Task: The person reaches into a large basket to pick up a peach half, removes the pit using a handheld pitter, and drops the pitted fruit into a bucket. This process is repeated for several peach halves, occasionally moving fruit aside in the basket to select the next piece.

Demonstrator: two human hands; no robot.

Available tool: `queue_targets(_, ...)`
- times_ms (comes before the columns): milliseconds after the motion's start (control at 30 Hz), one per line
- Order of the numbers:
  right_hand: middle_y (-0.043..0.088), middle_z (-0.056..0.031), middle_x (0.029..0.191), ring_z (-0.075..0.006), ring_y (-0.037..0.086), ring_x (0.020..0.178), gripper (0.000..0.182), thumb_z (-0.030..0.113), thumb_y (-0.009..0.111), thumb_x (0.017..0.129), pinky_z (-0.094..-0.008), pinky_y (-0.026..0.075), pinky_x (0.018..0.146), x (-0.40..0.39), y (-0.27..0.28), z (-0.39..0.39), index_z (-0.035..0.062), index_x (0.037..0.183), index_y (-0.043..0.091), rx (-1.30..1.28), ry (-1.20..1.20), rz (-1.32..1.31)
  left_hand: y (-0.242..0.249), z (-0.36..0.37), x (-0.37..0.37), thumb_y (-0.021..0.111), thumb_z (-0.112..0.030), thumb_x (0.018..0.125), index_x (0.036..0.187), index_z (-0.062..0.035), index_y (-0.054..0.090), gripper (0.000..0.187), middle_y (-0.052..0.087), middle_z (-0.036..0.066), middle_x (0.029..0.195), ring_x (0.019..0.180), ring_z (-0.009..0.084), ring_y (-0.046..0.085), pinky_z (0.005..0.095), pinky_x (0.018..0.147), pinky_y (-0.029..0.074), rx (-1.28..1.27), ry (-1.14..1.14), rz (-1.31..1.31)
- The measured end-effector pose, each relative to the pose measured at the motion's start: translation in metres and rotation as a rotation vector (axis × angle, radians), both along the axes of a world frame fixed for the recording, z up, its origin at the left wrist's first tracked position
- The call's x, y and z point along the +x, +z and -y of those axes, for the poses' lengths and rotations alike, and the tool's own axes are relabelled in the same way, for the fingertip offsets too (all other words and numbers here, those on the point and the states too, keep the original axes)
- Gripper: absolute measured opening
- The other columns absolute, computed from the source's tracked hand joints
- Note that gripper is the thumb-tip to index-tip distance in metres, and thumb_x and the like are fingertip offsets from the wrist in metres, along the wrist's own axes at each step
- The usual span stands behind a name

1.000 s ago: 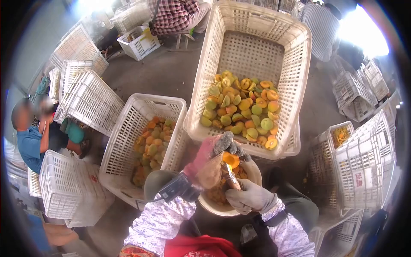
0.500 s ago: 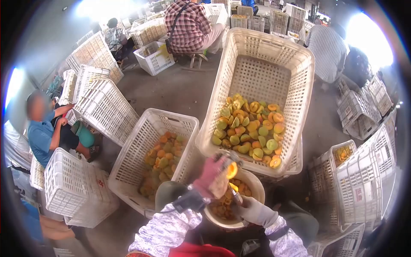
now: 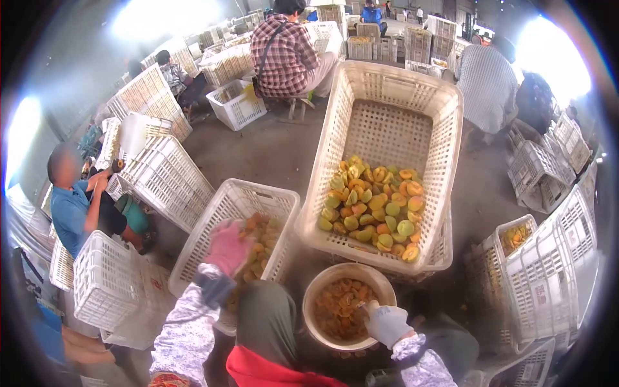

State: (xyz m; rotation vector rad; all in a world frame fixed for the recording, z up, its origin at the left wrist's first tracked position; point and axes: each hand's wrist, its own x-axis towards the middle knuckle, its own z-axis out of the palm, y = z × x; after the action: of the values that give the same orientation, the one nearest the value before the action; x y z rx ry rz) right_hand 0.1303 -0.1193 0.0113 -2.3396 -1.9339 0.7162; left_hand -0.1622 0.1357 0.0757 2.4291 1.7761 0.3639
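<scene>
My left hand point(image 3: 229, 249), in a pink glove and blurred, reaches over the left crate point(image 3: 291, 205), close above the apricots point(image 3: 259, 248) in it. Its fingers look spread, and no fruit shows in them. My right hand point(image 3: 387, 324), in a whitish glove, is closed over the right rim of a round bucket point(image 3: 311, 284). A small knife is in its grip, mostly hidden by the glove. Inside the bucket lie many orange-brown apricot pieces point(image 3: 342, 306). Beyond it, the large crate point(image 3: 445, 116) holds cut apricots, green to orange point(image 3: 374, 206), heaped at its near end.
The large crate rests on another crate point(image 3: 445, 248). White crates stand stacked at left point(image 3: 109, 274) and right point(image 3: 541, 284). A person in blue point(image 3: 71, 209) sits at the left; a person in a plaid shirt point(image 3: 284, 51) sits ahead. My knee point(image 3: 265, 316) is between left crate and bucket.
My left hand has moved from above the bucket to the left crate; the orange fruit piece it held no longer shows. My right hand has shifted slightly right and down, and the view has tilted up.
</scene>
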Motion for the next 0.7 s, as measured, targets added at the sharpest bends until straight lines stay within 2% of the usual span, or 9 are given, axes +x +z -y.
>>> queue_targets(67, 0.066, -0.0151, 0.069, -0.0332, 0.066, 0.068, 0.030, 0.033, 0.056, 0.086, -0.0442, 0.051, 0.062, 0.000, 0.011, 0.008, 0.0057, 0.096, 0.055, 0.084, 0.023, -0.070, 0.033, 0.027, 0.044, 0.059, -0.033, 0.086, 0.110, -0.0031, 0.060, 0.038, 0.058, 0.021, 0.115, 0.110, 0.0325, 0.054, 0.0426, 0.094, 0.043, -0.017, -0.213, 0.120)
queue_targets(133, 0.067, -0.0144, 0.071, -0.0314, 0.067, 0.067, 0.028, 0.032, 0.054, 0.087, -0.0467, 0.051, 0.061, 0.002, 0.033, 0.007, 0.0047, 0.092, 0.056, 0.116, 0.006, -0.039, -0.028, 0.012, 0.069, 0.054, -0.038, 0.088, 0.113, -0.0024, 0.059, 0.044, 0.059, 0.019, 0.114, 0.104, 0.0336, 0.056, 0.0411, 0.093, 0.045, -0.143, -0.304, 0.470)
queue_targets(200, 0.066, -0.0176, 0.071, -0.0341, 0.066, 0.065, 0.027, 0.027, 0.058, 0.085, -0.0456, 0.051, 0.059, 0.008, 0.042, 0.013, 0.0025, 0.096, 0.057, 0.023, 0.025, 0.002, -0.056, -0.001, 0.132, 0.056, -0.036, 0.087, 0.115, -0.0055, 0.059, 0.041, 0.057, 0.016, 0.115, 0.104, 0.0308, 0.057, 0.0417, 0.090, 0.047, 0.179, -0.725, 0.689)
queue_targets(233, 0.065, -0.0151, 0.070, -0.0324, 0.064, 0.061, 0.027, 0.026, 0.059, 0.085, -0.0428, 0.050, 0.054, 0.009, 0.047, 0.020, 0.0041, 0.101, 0.057, 0.079, 0.065, 0.013, -0.011, 0.014, 0.165, 0.059, -0.032, 0.084, 0.117, -0.0064, 0.057, 0.042, 0.054, 0.015, 0.121, 0.104, 0.0310, 0.057, 0.0417, 0.091, 0.047, 0.009, -0.633, 0.295)
queue_targets(267, 0.064, -0.0127, 0.068, -0.0307, 0.061, 0.056, 0.029, 0.026, 0.060, 0.085, -0.0401, 0.048, 0.049, 0.015, 0.053, 0.026, 0.0056, 0.106, 0.057, 0.119, 0.085, 0.027, 0.002, 0.015, 0.200, 0.060, -0.034, 0.086, 0.123, -0.0069, 0.054, 0.046, 0.053, 0.018, 0.126, 0.115, 0.0329, 0.053, 0.0415, 0.098, 0.044, -0.243, -0.575, 0.268)
queue_targets(400, 0.064, -0.0147, 0.072, -0.0331, 0.062, 0.059, 0.026, 0.023, 0.061, 0.085, -0.0411, 0.049, 0.051, 0.029, 0.085, 0.029, 0.0058, 0.105, 0.058, 0.182, -0.019, -0.007, -0.044, -0.018, 0.302, 0.062, -0.035, 0.083, 0.123, -0.0020, 0.053, 0.053, 0.052, 0.023, 0.125, 0.111, 0.0368, 0.055, 0.0407, 0.095, 0.045, -0.347, -0.635, 0.335)
queue_targets(467, 0.065, -0.0155, 0.074, -0.0338, 0.062, 0.060, 0.027, 0.021, 0.062, 0.085, -0.0413, 0.049, 0.052, 0.041, 0.091, 0.028, 0.0058, 0.106, 0.058, 0.150, -0.048, -0.039, -0.075, -0.030, 0.335, 0.065, -0.028, 0.079, 0.114, -0.0020, 0.057, 0.044, 0.059, 0.019, 0.106, 0.102, 0.0367, 0.058, 0.0433, 0.089, 0.047, -0.289, -0.496, 0.470)
queue_targets(500, 0.065, -0.0163, 0.077, -0.0343, 0.063, 0.062, 0.027, 0.019, 0.063, 0.084, -0.0413, 0.050, 0.053, 0.045, 0.093, 0.028, 0.0059, 0.107, 0.058, 0.177, -0.072, -0.051, -0.090, -0.033, 0.347, 0.065, -0.028, 0.079, 0.114, -0.0020, 0.057, 0.044, 0.059, 0.019, 0.106, 0.102, 0.0367, 0.058, 0.0433, 0.089, 0.047, -0.311, -0.488, 0.466)
queue_targets(700, 0.066, -0.0165, 0.086, -0.0343, 0.064, 0.069, 0.030, 0.013, 0.065, 0.083, -0.0406, 0.051, 0.057, 0.053, 0.097, 0.030, 0.0057, 0.110, 0.057, 0.267, -0.094, -0.151, -0.125, -0.034, 0.374, 0.063, -0.016, 0.077, 0.108, -0.0078, 0.061, 0.033, 0.057, 0.016, 0.114, 0.097, 0.0341, 0.062, 0.0436, 0.078, 0.051, -0.248, -0.540, 0.133)
